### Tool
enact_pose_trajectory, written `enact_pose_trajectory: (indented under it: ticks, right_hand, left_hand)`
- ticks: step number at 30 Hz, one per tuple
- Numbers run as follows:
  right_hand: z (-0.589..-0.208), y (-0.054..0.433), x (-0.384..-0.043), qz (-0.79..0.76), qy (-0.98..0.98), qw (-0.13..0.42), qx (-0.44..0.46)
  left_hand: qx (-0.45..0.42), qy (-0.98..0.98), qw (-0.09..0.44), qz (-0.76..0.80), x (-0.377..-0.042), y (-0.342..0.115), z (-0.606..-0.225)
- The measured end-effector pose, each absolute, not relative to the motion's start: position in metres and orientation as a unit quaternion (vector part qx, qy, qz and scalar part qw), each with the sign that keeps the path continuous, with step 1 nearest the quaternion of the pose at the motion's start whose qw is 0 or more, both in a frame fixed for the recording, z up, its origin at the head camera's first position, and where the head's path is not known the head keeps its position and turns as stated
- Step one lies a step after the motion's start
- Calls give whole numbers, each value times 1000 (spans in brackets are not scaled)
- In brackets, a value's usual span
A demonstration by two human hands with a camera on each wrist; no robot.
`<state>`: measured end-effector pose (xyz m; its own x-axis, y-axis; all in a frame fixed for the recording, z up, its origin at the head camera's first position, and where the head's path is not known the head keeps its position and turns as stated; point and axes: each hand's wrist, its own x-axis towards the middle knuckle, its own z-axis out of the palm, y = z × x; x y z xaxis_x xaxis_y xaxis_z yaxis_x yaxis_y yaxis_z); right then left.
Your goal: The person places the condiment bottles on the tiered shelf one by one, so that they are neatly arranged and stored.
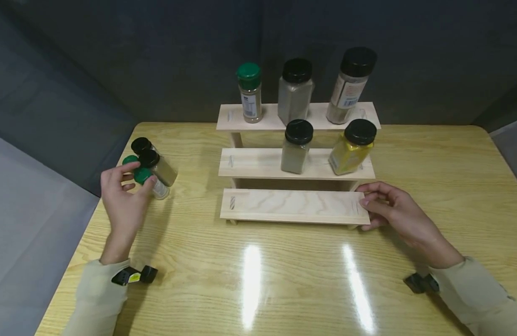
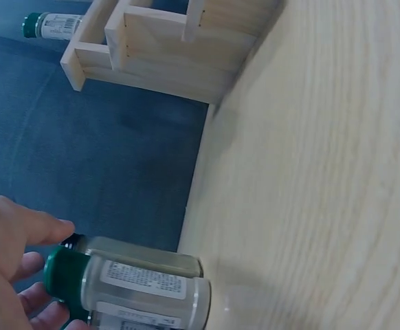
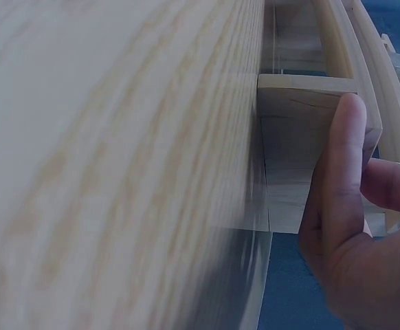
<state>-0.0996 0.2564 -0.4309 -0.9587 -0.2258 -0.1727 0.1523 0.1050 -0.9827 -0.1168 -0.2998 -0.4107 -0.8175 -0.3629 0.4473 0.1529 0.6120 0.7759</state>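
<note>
A three-tier wooden spice rack (image 1: 292, 205) stands on the table. My right hand (image 1: 390, 210) holds the right end of its lowest tier, one fingertip (image 3: 351, 110) lying along the side panel. My left hand (image 1: 125, 196) is at a cluster of spice jars on the left, fingers spread loosely around the green cap (image 1: 142, 175) of the nearest spice jar (image 1: 160, 189); that jar (image 2: 141, 282) stands on the table. Beside it are a black-capped spice jar (image 1: 163, 170), another black cap (image 1: 140, 145) and a second green cap (image 1: 130, 159), partly hidden.
The top tier carries a green-capped jar (image 1: 250, 100), a square grey jar (image 1: 295, 95) and a tall black-capped jar (image 1: 346, 93). On the middle tier stand a small grey jar (image 1: 295, 154) and a yellow jar (image 1: 350, 154). Dark cloth (image 1: 178, 60) hangs behind the table.
</note>
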Motion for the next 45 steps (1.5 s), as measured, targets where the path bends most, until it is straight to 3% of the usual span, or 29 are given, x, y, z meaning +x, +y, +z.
enact_pose_trajectory:
  ticks: [8,24,32,45]
  right_hand:
    - [-430,255,-100,-660,737,142,-23]
    - [-429,254,-100,-656,741,143,-21]
    - [-429,255,-100,-653,743,145,-22]
    - [-429,256,-100,-665,731,147,-27]
  left_hand:
    - [74,-849,268,-450,-119,-298,-415]
    - [61,-840,314,-439,-118,-301,-419]
    - [24,-827,344,-443,-107,-297,-405]
    - [-88,-812,342,-465,-95,-272,-369]
